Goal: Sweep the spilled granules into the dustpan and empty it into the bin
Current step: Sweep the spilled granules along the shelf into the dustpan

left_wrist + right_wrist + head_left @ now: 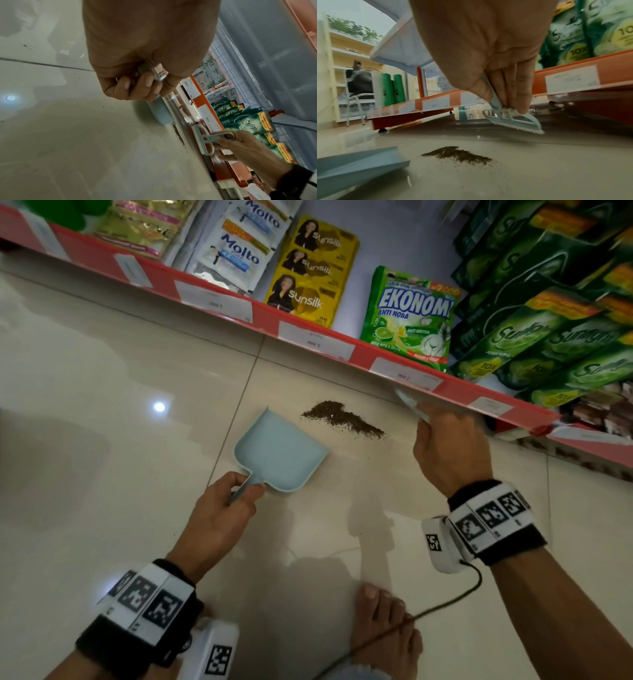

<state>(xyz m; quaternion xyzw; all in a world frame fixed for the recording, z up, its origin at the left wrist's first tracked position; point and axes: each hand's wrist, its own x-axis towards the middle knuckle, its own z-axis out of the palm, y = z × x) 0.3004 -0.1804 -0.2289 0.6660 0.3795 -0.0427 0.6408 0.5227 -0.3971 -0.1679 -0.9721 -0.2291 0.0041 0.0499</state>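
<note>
Left hand (219,515) gripping dustpan (281,453), right hand (448,450) holding brush (513,120), granules (342,419) between

dark brown granules (342,419) lie heaped mid-frame on the floor; my pale blue dustpan (282,453) sits just left, mouth toward them.

Glossy cream floor tiles (102,392) run with thin dark joints and mirror a round ceiling light (159,407) at the left. Along the far side stands a red-edged shelf (267,316) with white price labels, stocked with sachets and green pouches. Far left in the right wrist view, pale shelving (349,54) holds plants.
</note>
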